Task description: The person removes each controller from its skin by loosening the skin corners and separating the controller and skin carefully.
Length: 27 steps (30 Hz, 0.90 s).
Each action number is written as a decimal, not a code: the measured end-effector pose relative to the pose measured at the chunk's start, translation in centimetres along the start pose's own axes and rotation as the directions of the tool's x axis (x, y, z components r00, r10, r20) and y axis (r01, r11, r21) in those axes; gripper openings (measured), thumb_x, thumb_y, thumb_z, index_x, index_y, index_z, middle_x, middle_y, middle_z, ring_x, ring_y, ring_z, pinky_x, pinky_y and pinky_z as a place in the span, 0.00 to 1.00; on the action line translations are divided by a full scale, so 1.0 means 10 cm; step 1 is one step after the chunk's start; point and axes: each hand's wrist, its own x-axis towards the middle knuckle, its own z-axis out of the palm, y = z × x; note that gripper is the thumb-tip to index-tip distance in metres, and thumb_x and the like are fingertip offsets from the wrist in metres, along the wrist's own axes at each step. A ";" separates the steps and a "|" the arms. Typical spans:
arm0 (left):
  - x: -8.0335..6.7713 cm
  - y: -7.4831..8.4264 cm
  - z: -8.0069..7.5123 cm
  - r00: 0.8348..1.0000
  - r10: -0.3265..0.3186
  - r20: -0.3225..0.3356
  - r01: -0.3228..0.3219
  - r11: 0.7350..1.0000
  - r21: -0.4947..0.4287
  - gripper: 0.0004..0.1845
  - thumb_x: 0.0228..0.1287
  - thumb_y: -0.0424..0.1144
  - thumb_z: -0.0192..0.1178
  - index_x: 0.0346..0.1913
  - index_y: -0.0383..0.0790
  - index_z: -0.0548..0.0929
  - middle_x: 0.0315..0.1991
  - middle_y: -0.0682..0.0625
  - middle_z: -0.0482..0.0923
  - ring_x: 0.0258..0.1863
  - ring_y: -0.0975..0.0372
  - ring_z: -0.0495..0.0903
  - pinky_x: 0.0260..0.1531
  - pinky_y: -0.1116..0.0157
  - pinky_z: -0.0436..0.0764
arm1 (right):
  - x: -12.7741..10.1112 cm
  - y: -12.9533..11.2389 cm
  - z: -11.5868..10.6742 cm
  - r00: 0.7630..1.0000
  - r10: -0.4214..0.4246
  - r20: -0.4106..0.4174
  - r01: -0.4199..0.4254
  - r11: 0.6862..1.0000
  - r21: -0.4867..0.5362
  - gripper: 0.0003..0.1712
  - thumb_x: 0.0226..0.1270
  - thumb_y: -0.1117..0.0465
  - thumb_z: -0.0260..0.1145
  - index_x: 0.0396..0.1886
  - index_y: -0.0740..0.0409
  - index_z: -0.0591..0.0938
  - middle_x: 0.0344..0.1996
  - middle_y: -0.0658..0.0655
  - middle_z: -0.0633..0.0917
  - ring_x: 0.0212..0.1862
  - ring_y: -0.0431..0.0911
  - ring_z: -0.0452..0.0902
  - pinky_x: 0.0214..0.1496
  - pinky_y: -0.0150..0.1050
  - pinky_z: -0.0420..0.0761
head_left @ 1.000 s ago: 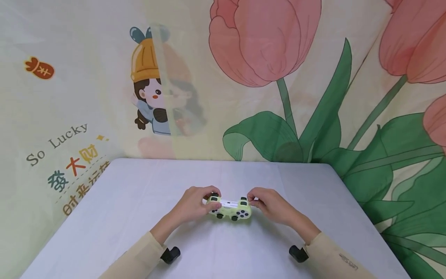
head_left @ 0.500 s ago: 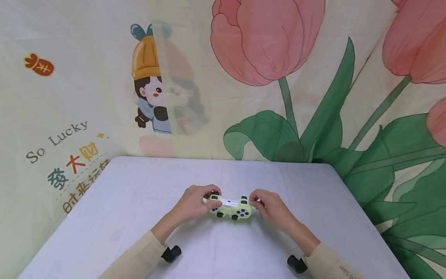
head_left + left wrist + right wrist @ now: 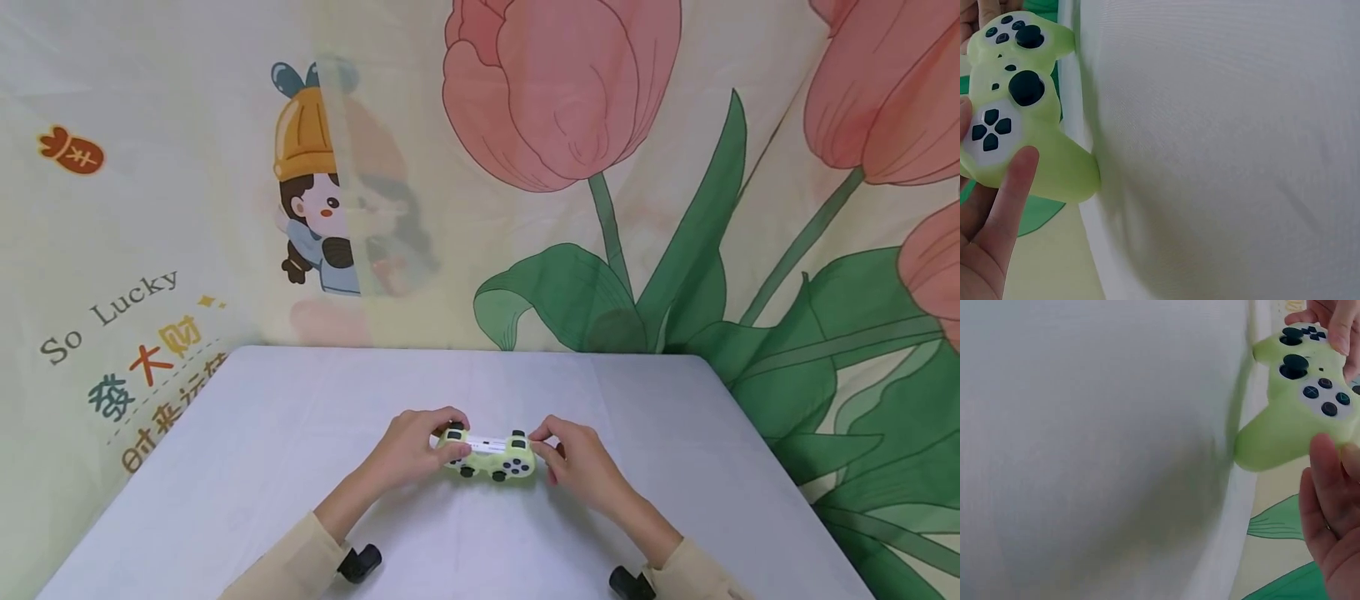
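A light green game controller [image 3: 487, 462] with black sticks and buttons and a white strip along its far edge is held in front of me, tilted. In the left wrist view the controller [image 3: 1041, 159] shows its directional buttons, and its handles reach down to or near the white cloth. My left hand [image 3: 408, 446] grips its left end, thumb on top and a finger at the far shoulder. My right hand [image 3: 581, 458] pinches the edge at the right end. In the right wrist view, fingertips of the right hand [image 3: 1335, 506] touch the controller's side; what lies between them is partly hidden.
A white cloth-covered table [image 3: 300, 400] lies under both hands. Behind it hangs a backdrop [image 3: 420, 317] printed with tulips and a cartoon figure. Black wrist cameras, the left camera [image 3: 360, 564] and right camera [image 3: 632, 583], stick out beneath the sleeves.
The right hand's fingers have shifted slightly down along the controller's right end, and its wrist has moved a little toward me. The left hand keeps its grip. The head view has shifted slightly.
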 end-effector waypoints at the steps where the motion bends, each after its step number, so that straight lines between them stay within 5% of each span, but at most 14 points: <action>1: -0.01 0.00 0.00 1.000 -0.004 0.003 0.004 1.000 -0.004 0.13 0.67 0.48 0.75 0.51 0.54 0.87 0.35 0.65 0.87 0.44 0.63 0.86 0.45 0.56 0.78 | 0.00 0.01 -0.01 1.000 0.001 0.013 -0.001 1.000 0.000 0.07 0.74 0.66 0.71 0.44 0.50 0.85 0.37 0.52 0.89 0.19 0.38 0.78 0.23 0.34 0.76; 6: -0.02 0.00 -0.01 1.000 -0.013 0.013 0.013 1.000 -0.023 0.13 0.67 0.49 0.74 0.51 0.55 0.86 0.37 0.64 0.88 0.45 0.62 0.86 0.45 0.55 0.78 | 0.04 0.00 -0.08 0.998 -0.019 0.063 0.020 1.000 -0.011 0.09 0.74 0.65 0.71 0.49 0.48 0.87 0.45 0.47 0.89 0.31 0.41 0.83 0.32 0.34 0.82; 13: -0.01 -0.01 -0.01 1.000 0.002 0.014 -0.002 0.999 -0.038 0.14 0.67 0.47 0.74 0.51 0.52 0.87 0.38 0.62 0.89 0.46 0.61 0.87 0.47 0.54 0.79 | 0.13 -0.12 -0.24 0.977 -0.171 0.124 0.185 0.977 -0.106 0.10 0.74 0.67 0.70 0.51 0.54 0.88 0.47 0.49 0.90 0.43 0.40 0.84 0.48 0.40 0.87; 20: 0.01 -0.02 -0.01 1.000 0.004 0.009 -0.003 1.000 -0.030 0.14 0.67 0.48 0.74 0.52 0.53 0.87 0.38 0.62 0.88 0.45 0.62 0.86 0.46 0.55 0.79 | 0.28 -0.32 -0.38 0.943 -0.244 0.227 0.282 0.947 -0.156 0.10 0.72 0.67 0.72 0.50 0.55 0.90 0.42 0.45 0.88 0.43 0.37 0.83 0.47 0.36 0.85; 27: 0.01 -0.03 -0.02 1.000 -0.001 0.027 0.002 0.999 -0.039 0.14 0.67 0.49 0.74 0.52 0.53 0.86 0.37 0.63 0.87 0.44 0.63 0.84 0.44 0.56 0.78 | 0.42 -0.49 -0.40 0.893 -0.220 0.393 0.334 0.909 -0.249 0.12 0.71 0.65 0.75 0.52 0.57 0.90 0.42 0.47 0.85 0.40 0.35 0.79 0.44 0.32 0.83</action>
